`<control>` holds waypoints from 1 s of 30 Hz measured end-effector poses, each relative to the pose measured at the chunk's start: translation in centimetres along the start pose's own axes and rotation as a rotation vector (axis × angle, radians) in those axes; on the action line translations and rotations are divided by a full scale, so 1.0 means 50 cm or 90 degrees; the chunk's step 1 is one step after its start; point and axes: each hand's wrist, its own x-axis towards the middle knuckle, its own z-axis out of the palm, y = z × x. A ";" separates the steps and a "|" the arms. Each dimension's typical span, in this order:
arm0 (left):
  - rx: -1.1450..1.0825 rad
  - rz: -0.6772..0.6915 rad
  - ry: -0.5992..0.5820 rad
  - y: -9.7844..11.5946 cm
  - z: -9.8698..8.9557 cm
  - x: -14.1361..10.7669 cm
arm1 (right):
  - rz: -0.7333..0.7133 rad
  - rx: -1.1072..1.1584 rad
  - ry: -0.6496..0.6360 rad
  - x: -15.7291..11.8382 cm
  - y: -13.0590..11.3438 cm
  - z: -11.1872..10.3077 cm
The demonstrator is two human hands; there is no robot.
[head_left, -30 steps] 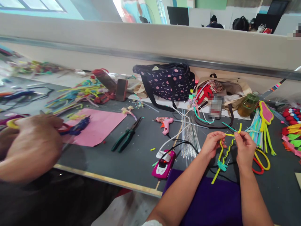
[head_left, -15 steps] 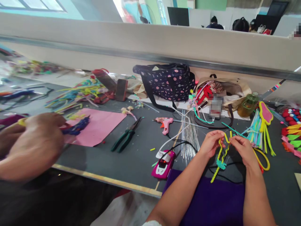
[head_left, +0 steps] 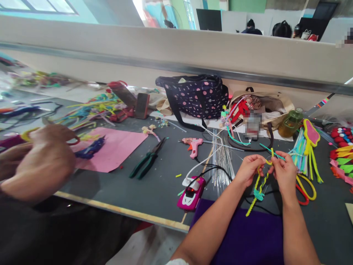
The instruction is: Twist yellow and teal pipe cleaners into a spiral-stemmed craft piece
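Between my two hands hangs a yellow pipe cleaner [head_left: 250, 207], bent into a loop at the top and twisted into a single stem below. A teal pipe cleaner wrap [head_left: 258, 195] binds it where the strands meet. My left hand [head_left: 251, 170] pinches the left side of the loop. On the other side, my right hand [head_left: 284, 171] pinches the yellow strand near its upright tip, fingers closed together. Beyond my right wrist lie scissors [head_left: 313, 191] with yellow and red handles. Dark purple cloth [head_left: 248, 235] lies under my forearms.
Left of my hands are a magenta power strip [head_left: 193, 195], a pink glue gun [head_left: 195, 146], clear glue sticks [head_left: 220, 162] and green-handled pliers [head_left: 147, 160]. A co-worker's blurred hand [head_left: 52, 158] is at the left. Bags [head_left: 198, 95] and a glass bottle [head_left: 291, 123] stand behind.
My right hand has turned and shifted slightly left, closer to my left hand. The yellow tip now points upward between them. The co-worker's hand has moved a little, and scissor handles show more.
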 end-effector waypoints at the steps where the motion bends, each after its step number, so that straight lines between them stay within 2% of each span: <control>1: 0.006 0.004 0.001 0.000 0.001 -0.001 | 0.002 0.005 -0.011 0.000 -0.001 -0.001; 4: 0.020 0.021 0.002 0.001 0.005 -0.005 | -0.046 -0.067 -0.017 0.002 -0.005 -0.011; 7: 0.034 0.047 0.007 0.006 0.011 -0.012 | -0.169 -0.209 0.034 0.001 -0.013 -0.023; 9: 0.045 0.064 0.009 0.009 0.015 -0.018 | -0.226 -0.246 0.052 0.000 -0.020 -0.029; 16: 0.103 0.095 -0.001 0.005 0.034 -0.035 | -0.256 -0.134 0.044 -0.004 -0.035 -0.033; 19: 0.125 0.107 0.002 0.001 0.040 -0.039 | -0.278 -0.141 0.064 -0.006 -0.039 -0.032; 25: 0.169 0.114 -0.006 -0.005 0.047 -0.045 | -0.405 -0.210 0.101 -0.010 -0.057 -0.022; 30: 0.189 0.112 -0.016 -0.011 0.049 -0.048 | -0.413 -0.152 0.120 -0.024 -0.069 -0.006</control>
